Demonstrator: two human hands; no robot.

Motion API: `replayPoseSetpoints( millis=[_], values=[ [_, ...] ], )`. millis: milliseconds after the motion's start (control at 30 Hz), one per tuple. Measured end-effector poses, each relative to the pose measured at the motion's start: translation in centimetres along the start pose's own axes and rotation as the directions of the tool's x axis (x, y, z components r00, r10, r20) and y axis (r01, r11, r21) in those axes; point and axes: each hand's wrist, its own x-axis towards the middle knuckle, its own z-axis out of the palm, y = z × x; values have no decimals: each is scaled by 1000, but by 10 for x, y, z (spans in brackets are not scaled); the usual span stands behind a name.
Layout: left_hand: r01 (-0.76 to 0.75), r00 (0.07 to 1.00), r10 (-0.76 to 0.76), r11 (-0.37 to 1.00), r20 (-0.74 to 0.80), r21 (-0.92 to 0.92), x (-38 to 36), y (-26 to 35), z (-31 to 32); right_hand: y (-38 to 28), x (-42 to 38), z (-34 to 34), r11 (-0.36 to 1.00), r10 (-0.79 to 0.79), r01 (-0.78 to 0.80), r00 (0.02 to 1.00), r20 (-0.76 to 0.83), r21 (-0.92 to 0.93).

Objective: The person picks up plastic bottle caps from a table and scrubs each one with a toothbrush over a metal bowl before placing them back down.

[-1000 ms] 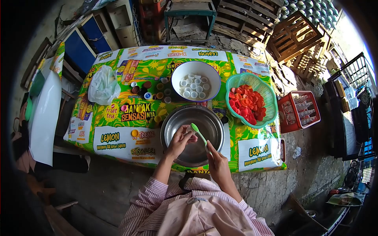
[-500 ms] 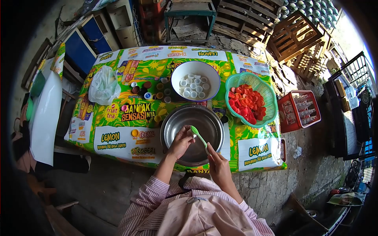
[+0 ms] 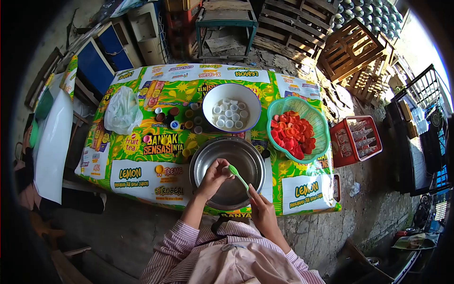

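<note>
My right hand [image 3: 261, 204] grips the handle of a light green toothbrush [image 3: 241, 179], its head angled up to the left. Close to that head, my left hand [image 3: 215, 177] is closed in a pinch; whatever lies between its fingers is too small to make out. Both hands are above a steel basin [image 3: 195, 163] at the table's near edge. Behind the basin stands a white bowl [image 3: 208, 102] with several white bottle caps [image 3: 229, 114] inside. To the right, a turquoise plastic basket [image 3: 316, 111] holds a heap of red caps [image 3: 293, 134].
Loose caps in several colours [image 3: 174, 111] and a crumpled clear plastic bag [image 3: 124, 111] lie left of the bowl on the printed tablecloth [image 3: 127, 191]. A red crate [image 3: 341, 142] stands beyond the right edge. Wooden pallets [image 3: 293, 28] and a teal-framed stool [image 3: 226, 22] are behind.
The table and its contents sit slightly lower in view as the camera has shifted. My hands keep nearly the same pose, with the brush head still by the left fingers.
</note>
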Motion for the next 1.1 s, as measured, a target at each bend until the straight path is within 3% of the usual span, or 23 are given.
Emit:
replayPoseSetpoints(
  millis=[167,267,367,433,500,567,633,700,767,833,900,967,1000,1033,1067,1100],
  values=[
    [51,999,-50,998,-7,44,-3,-1,-2,-5,2,-2,997,81,-81,996,-22,9],
    [-77,994,95,959,-53,273,-1,6,2,0,-1,2,996,83,-82,996,23,-40],
    [-128,985,166,904,-57,408,-5,19,7,-3,2,-7,998,52,-51,999,7,-36],
    [-108,985,155,885,-69,453,-5,23,7,-6,4,-10,995,50,-43,996,79,-85],
    [-171,977,214,756,8,632,-4,27,10,-1,7,-9,991,66,-56,995,77,-122],
    [-156,981,192,742,15,652,-6,31,14,-1,12,-14,987,110,-99,991,78,-129],
    [-143,984,174,722,22,677,-6,35,14,-5,12,-17,994,12,-3,997,81,-112],
    [-210,966,249,575,75,791,-6,37,13,-6,9,-19,984,37,-9,986,161,-175],
    [-179,970,240,588,41,789,-8,32,13,0,12,-19,975,110,-89,989,96,-203],
    [-199,960,277,619,25,759,-5,35,15,-2,12,-21,990,69,-66,997,25,-125],
    [-222,943,331,573,25,789,-6,38,15,-10,9,-25,991,68,-55,992,105,-121],
    [-244,959,263,572,107,783,-3,32,9,-2,8,-18,992,92,-83,992,90,-95],
    [-183,972,234,739,8,648,-4,25,10,3,6,-14,991,119,-114,990,75,-70],
    [-181,973,230,740,10,647,-4,19,12,5,5,-11,990,124,-118,990,73,-71],
    [-117,981,164,923,-101,366,-5,13,14,6,4,-9,997,60,-60,998,-7,-44],
    [-57,980,63,998,-188,38,-8,8,17,5,1,-6,1000,-1,-1,996,-87,-20]
  ],
)
